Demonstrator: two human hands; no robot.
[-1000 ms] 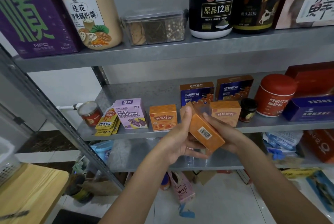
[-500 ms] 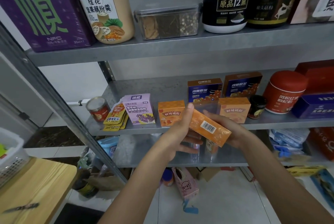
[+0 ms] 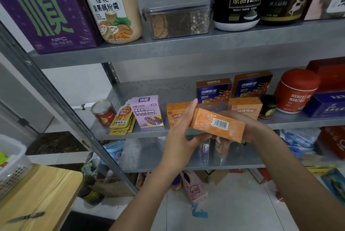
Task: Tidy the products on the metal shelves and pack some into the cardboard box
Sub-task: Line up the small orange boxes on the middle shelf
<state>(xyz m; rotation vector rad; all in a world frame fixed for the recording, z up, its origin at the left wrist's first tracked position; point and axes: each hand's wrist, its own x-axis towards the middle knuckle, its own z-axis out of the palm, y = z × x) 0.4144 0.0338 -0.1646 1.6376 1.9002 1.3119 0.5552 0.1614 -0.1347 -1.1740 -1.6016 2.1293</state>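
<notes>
I count three orange boxes [image 3: 218, 125], two blue-and-brown boxes [image 3: 213, 89], one lilac box [image 3: 148, 112], one red jar [image 3: 295, 90], one small tin [image 3: 103, 112], one clear container [image 3: 177, 20].

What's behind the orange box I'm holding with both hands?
Behind the orange box two matching orange boxes stand on the middle shelf, with two blue boxes further back. The left hand covers most of the left one; the shelf between them is hidden.

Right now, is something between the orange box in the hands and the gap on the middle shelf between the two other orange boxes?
Nothing visible. The held box, in the left hand and right hand, is directly before the gap on the middle shelf.
</notes>
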